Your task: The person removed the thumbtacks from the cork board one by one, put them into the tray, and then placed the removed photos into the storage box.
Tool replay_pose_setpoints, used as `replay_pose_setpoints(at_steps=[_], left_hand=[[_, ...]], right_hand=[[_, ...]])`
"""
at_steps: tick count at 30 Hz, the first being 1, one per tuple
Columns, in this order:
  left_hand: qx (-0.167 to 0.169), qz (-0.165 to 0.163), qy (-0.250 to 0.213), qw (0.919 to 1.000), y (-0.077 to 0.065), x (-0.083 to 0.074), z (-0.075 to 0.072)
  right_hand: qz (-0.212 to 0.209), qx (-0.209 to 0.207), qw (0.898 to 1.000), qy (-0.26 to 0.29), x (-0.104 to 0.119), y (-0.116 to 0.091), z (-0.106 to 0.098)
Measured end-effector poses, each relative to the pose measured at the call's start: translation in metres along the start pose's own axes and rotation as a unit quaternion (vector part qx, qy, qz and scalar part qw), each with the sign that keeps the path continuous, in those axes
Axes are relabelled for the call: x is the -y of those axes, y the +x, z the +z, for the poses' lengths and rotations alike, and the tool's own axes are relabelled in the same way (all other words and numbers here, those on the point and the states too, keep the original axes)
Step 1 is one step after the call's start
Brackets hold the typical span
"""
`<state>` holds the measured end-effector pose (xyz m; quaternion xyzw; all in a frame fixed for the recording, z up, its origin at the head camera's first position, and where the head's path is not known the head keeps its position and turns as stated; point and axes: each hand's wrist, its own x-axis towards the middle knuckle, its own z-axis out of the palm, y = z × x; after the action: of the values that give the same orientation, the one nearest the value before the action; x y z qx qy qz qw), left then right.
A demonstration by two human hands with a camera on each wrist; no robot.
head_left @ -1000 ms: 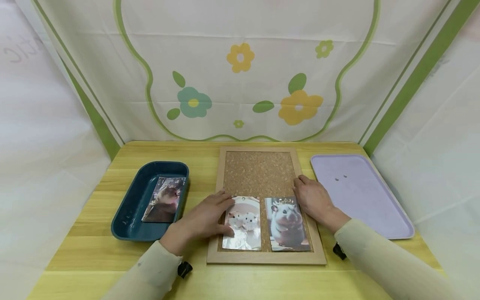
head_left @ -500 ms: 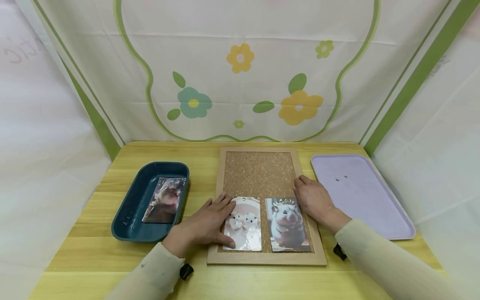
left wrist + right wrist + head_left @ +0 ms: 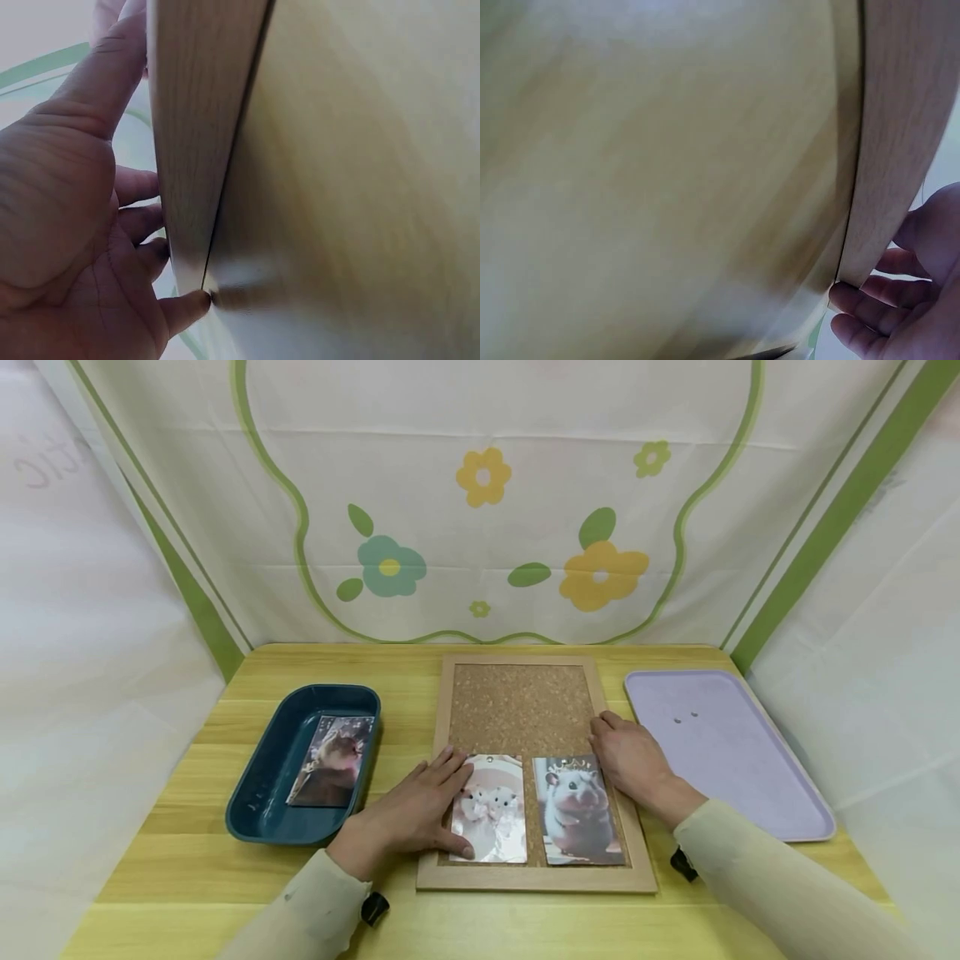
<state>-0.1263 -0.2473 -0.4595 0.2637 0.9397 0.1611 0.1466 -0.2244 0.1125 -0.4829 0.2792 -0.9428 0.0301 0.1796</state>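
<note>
A corkboard (image 3: pixel 521 706) in a light wooden frame lies on the table in the head view. On its near half are two photo cards: the left one (image 3: pixel 487 818) shows two small hamsters, the right one (image 3: pixel 577 814) a hamster wearing a crown. My left hand (image 3: pixel 416 806) rests over the frame's left side with fingers spread, its fingertips and thumb on the left card's edge. At the right side of the frame, my right hand (image 3: pixel 633 760) grips the edge with bent fingers. Both wrist views show fingers against the frame's side (image 3: pixel 199 135), close to the tabletop.
To the left stands a dark teal tray (image 3: pixel 251 806) with a photo card (image 3: pixel 333 762) in it. On the right lies a lilac tray (image 3: pixel 735 760) bearing two tiny metallic pieces (image 3: pixel 686 717). White flowered cloth (image 3: pixel 480 410) hangs behind the table.
My left thumb has slid nearer along the left card's edge, and that hand's fingers have spread out flatter. The right hand and the corkboard have stayed in place.
</note>
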Motion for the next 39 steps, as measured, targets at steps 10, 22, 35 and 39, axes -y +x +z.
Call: replay_pose_setpoints(at_steps=[10, 22, 35, 39], left_hand=[[-0.015, -0.010, 0.032, 0.9993, -0.003, -0.001, 0.003], [-0.016, -0.015, 0.047, 0.9986, -0.007, 0.002, 0.005], [-0.018, -0.002, 0.029, 0.9994, -0.010, 0.003, 0.004], [-0.017, 0.000, 0.028, 0.9995, -0.009, 0.003, 0.004]], right_hand=[[0.002, 0.009, 1.000, 0.005, -0.002, 0.001, -0.001], [0.003, 0.017, 1.000, 0.007, -0.002, 0.003, -0.001], [0.024, 0.057, 0.998, -0.014, -0.003, 0.007, -0.010], [0.031, 0.065, 0.997, -0.009, -0.005, 0.008, -0.014]])
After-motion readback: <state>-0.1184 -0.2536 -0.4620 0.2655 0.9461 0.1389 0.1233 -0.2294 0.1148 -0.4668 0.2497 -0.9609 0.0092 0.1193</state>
